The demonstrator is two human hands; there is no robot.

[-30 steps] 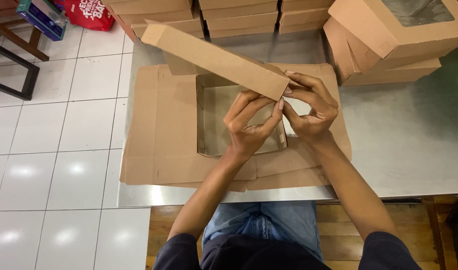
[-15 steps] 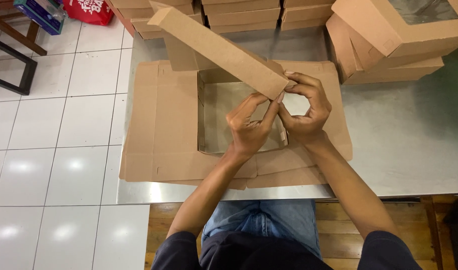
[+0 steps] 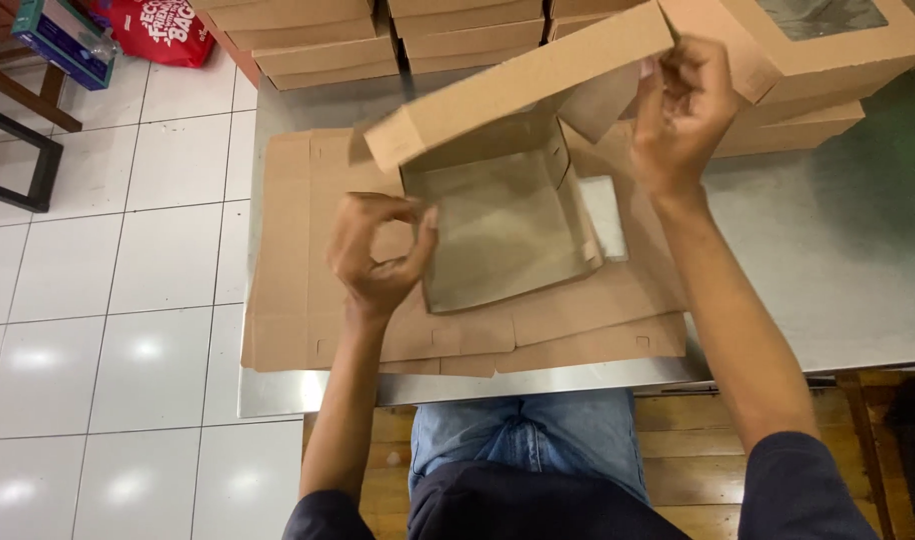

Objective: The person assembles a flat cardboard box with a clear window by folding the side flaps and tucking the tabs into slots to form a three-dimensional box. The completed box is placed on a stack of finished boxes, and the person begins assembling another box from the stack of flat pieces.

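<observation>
**Box half-folded on steel table**

Brown cardboard box (image 3: 508, 215) on flat blanks (image 3: 308, 290), mid-table. Right hand (image 3: 681, 110) raised at box's far right corner, fingers clamped on the raised flap (image 3: 518, 85). Left hand (image 3: 378, 255) at box's left wall, fingers curled, grip unclear. Finished boxes (image 3: 808, 40) beyond box, cut off. Steel table (image 3: 828, 260), white tiled floor (image 3: 108, 300) left of box

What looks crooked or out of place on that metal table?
The stack of flat cardboard sheets lies unevenly, its lower edges fanned out and reaching the table's front edge. The long flap, pinched by the right hand, stands tilted. No tears or spills show.
</observation>
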